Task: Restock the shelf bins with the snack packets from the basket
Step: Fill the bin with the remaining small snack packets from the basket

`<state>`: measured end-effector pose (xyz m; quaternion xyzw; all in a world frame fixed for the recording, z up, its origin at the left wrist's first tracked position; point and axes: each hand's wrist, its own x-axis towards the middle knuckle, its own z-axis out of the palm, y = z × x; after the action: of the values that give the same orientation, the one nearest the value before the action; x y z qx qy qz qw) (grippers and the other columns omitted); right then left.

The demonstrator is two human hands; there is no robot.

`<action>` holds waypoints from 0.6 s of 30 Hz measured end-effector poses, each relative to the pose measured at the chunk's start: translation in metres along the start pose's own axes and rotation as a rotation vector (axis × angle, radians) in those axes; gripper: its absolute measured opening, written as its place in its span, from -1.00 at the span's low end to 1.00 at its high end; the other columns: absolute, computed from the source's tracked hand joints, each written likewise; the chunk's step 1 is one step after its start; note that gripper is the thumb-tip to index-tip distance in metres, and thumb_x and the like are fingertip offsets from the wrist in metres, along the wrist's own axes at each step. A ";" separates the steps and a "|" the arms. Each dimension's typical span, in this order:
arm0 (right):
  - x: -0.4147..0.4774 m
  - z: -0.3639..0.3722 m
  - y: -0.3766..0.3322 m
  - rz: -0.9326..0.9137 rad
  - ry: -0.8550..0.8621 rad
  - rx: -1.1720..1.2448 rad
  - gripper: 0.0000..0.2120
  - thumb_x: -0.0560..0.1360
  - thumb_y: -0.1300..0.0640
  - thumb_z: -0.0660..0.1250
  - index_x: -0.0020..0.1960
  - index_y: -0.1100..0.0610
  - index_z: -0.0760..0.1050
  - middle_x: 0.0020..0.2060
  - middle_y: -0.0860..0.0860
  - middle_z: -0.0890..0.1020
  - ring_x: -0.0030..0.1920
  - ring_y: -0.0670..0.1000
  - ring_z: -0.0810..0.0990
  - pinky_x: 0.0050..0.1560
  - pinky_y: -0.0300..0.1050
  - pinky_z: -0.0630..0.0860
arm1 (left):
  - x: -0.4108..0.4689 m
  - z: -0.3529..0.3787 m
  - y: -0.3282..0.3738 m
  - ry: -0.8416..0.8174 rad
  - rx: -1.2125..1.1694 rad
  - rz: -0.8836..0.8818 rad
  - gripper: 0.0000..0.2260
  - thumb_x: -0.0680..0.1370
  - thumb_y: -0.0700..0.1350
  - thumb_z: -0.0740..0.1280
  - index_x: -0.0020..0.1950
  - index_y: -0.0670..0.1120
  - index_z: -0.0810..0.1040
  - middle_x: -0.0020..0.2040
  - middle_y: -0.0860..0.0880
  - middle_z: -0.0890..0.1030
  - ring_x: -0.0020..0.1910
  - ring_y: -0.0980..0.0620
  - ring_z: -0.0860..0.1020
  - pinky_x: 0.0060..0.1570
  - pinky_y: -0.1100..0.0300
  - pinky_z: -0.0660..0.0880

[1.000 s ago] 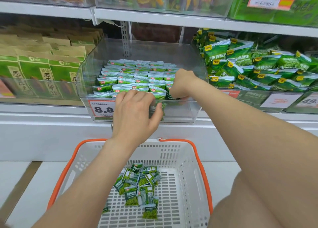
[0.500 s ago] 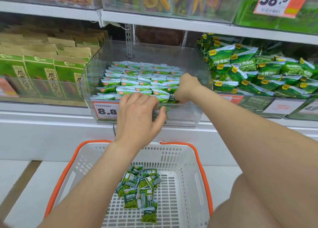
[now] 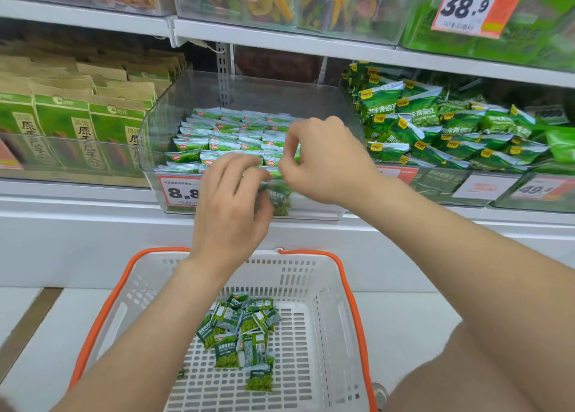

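**Head view: both hands at the front of the 8.8 bin, one packet between them**

Shelf (image 3: 93, 218): white, with bins side by side. The left bin holds brown-and-green paper bags (image 3: 77, 116); the right bin holds larger green pea packets (image 3: 435, 125).

Basket (image 3: 311, 281): white mesh with an orange rim, on the floor below the shelf and directly under my forearms.

Clear bin (image 3: 280, 97): centre of the shelf, between those two. Small green snack packets stand in tidy rows (image 3: 230, 137) inside, filling the lower part.

Left hand (image 3: 230, 203): raised at the bin's front wall, back of the hand toward the camera. The fingers are curled and the thumb is tucked in against a held packet (image 3: 278, 195), which hangs level with the front wall.

Right hand (image 3: 323, 159): just beside the left and a little higher, over the bin's front edge. Its fingers are bent, and index and thumb are drawn together at the top of the same packet. Motion blur here; it looks like a pinch, but I cannot confirm contact.

Loose packets (image 3: 241, 330): a small heap on the basket floor, left of centre.

Price label (image 3: 179, 190): on the bin's front wall, reads "8.8", its right side hidden behind my left hand.
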<state>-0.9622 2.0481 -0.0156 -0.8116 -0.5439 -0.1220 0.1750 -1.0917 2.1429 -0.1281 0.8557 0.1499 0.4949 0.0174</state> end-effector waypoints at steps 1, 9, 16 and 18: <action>-0.008 -0.004 -0.006 -0.042 -0.055 0.005 -0.83 0.41 -0.01 0.25 -0.17 0.06 0.56 -0.32 0.00 0.61 -0.18 0.17 0.58 -0.18 0.04 0.60 | -0.006 -0.002 0.001 0.071 0.045 0.019 -0.94 0.52 -0.28 0.39 -0.03 -0.20 0.61 0.03 -0.17 0.62 0.06 -0.28 0.54 0.09 -0.10 0.46; -0.070 0.056 -0.030 -0.279 -0.911 -0.277 -0.82 0.58 0.09 0.28 -0.19 0.09 0.44 -0.20 0.05 0.51 -0.22 0.14 0.55 -0.23 -0.04 0.55 | -0.126 0.021 -0.042 -0.868 0.097 -0.250 -0.85 0.59 0.09 0.29 -0.09 0.06 0.52 -0.36 0.11 0.44 -0.25 -0.05 0.58 -0.36 0.15 0.33; -0.097 0.111 -0.065 -0.514 -1.091 -0.363 -0.78 0.62 0.24 0.23 -0.18 0.09 0.32 -0.18 0.03 0.37 -0.29 0.05 0.47 -0.39 -0.08 0.36 | -0.243 0.021 -0.084 -1.478 0.332 -0.588 -0.90 0.65 -0.04 0.22 0.01 -0.04 0.47 0.07 -0.06 0.56 0.01 -0.09 0.60 -0.04 0.03 0.54; -0.095 0.116 -0.073 -0.548 -1.097 -0.377 -0.84 0.63 0.24 0.23 -0.13 0.10 0.37 -0.20 0.03 0.33 -0.31 0.04 0.45 -0.41 -0.09 0.33 | -0.269 0.020 -0.094 -1.590 0.371 -0.649 -0.76 0.64 -0.11 0.25 0.32 -0.06 0.45 0.35 -0.10 0.44 0.20 -0.15 0.59 0.02 -0.01 0.53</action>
<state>-1.0650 2.0420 -0.1471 -0.6045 -0.7112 0.1771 -0.3121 -1.2223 2.1613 -0.3820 0.8511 0.4076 -0.3094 0.1172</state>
